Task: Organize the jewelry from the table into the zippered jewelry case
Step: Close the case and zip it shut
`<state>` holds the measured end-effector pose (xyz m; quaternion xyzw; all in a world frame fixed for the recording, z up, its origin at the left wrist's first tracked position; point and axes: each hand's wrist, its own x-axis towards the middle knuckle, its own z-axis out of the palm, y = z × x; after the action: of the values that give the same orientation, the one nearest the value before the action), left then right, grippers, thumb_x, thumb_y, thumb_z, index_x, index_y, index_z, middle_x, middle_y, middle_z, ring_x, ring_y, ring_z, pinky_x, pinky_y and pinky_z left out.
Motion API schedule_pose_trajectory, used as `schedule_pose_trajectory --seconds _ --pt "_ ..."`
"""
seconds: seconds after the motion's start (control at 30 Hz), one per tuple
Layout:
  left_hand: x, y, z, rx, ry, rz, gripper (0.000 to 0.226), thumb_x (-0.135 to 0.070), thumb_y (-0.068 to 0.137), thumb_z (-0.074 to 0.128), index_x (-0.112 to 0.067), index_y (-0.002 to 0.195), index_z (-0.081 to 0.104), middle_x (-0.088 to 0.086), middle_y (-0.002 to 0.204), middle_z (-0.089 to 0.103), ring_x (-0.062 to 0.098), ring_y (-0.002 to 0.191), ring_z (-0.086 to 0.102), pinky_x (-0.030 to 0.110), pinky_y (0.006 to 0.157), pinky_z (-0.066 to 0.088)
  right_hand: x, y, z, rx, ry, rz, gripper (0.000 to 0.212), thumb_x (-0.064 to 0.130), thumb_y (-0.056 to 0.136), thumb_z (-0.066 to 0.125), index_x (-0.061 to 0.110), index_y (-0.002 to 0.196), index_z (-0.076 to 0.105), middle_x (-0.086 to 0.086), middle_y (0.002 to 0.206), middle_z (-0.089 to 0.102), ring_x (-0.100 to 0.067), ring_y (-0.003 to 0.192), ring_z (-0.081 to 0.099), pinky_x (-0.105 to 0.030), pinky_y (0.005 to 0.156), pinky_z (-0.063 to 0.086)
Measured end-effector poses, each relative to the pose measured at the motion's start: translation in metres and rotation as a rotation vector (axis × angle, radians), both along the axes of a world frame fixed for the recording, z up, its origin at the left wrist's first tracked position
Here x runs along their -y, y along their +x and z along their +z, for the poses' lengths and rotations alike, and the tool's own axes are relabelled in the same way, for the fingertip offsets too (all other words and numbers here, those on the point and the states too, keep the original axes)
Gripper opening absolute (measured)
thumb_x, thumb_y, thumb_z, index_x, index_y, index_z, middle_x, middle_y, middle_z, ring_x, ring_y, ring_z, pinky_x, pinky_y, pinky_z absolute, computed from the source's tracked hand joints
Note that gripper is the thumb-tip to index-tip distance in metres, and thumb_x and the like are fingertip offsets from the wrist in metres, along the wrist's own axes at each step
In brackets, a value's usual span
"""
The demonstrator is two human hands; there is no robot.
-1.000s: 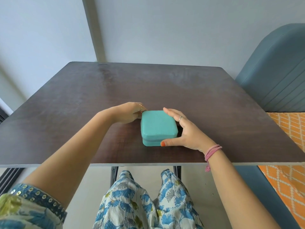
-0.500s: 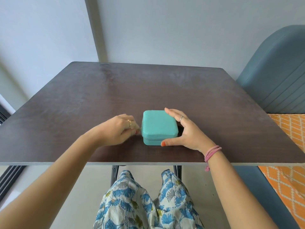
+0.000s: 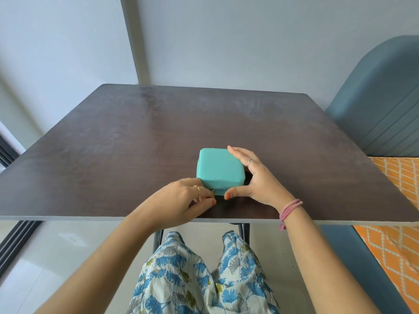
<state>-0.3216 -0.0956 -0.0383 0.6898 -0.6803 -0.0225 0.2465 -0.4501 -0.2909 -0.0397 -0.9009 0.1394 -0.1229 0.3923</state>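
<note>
Dark wooden table (image 3: 158, 132), grey walls (image 3: 226, 41), blue chair (image 3: 381, 109).

Both arms are bare. Left hand (image 3: 181, 198): gold ring. Right hand (image 3: 256, 177): thin silver ring; pink cord bracelet (image 3: 289, 210) at the wrist (apparently looped several times). Nails red-orange. Trousers (image 3: 204, 275): white, blue leaf print.
</note>
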Motion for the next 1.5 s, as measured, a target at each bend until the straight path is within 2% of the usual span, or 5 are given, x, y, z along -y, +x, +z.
schedule_pose_trajectory --seconds 0.2,0.4,0.53,0.67,1.5 --pt "-0.004 0.018 -0.001 -0.254 -0.228 0.186 0.024 -0.043 0.089 0.058 -0.028 0.106 0.065 -0.012 0.095 0.058 0.000 0.086 0.059 0.009 0.072 0.045 -0.006 -0.013 -0.007 0.112 0.200 -0.137 0.102 0.041 0.057 0.086 0.036 0.144 0.032 0.013 0.147 0.031 0.000 0.133 0.037 -0.021 0.109 0.035" --pt "0.013 0.032 -0.015 -0.857 -0.043 0.175 0.077 -0.046 0.080 0.069 -0.039 0.145 0.030 -0.016 0.148 0.039 0.003 0.136 0.038 0.031 0.111 0.036 -0.052 -0.035 -0.023 0.327 0.107 -0.495 0.035 0.036 0.069 0.083 0.027 0.091 0.057 0.001 0.097 0.059 -0.003 0.083 0.060 -0.015 0.071 0.052" --pt "0.032 0.034 -0.013 -0.882 -0.005 0.140 0.072 -0.058 0.078 0.061 -0.047 0.143 0.031 -0.013 0.148 0.040 0.006 0.138 0.035 0.039 0.116 0.029 -0.077 -0.033 -0.034 0.326 -0.165 -0.461 0.019 0.038 0.077 0.076 0.021 0.080 0.068 0.010 0.083 0.060 -0.005 0.076 0.059 -0.023 0.068 0.052" --pt "0.048 0.031 -0.013 -0.861 -0.034 0.215 0.068 -0.065 0.077 0.057 -0.042 0.139 0.040 -0.009 0.142 0.045 0.009 0.132 0.042 0.042 0.112 0.035 -0.085 -0.018 -0.039 0.273 -0.348 -0.489 0.031 0.053 0.080 0.061 0.024 0.079 0.072 0.008 0.078 0.066 -0.015 0.072 0.059 -0.039 0.065 0.053" --pt "0.048 0.026 -0.013 -0.704 -0.020 0.267 0.049 -0.041 0.096 0.050 -0.035 0.143 0.037 -0.012 0.140 0.043 0.007 0.126 0.044 0.030 0.107 0.037 -0.108 0.005 -0.044 0.289 -0.670 -0.671 0.026 0.040 0.084 0.055 0.019 0.077 0.069 0.004 0.070 0.061 -0.017 0.061 0.059 -0.031 0.062 0.043"
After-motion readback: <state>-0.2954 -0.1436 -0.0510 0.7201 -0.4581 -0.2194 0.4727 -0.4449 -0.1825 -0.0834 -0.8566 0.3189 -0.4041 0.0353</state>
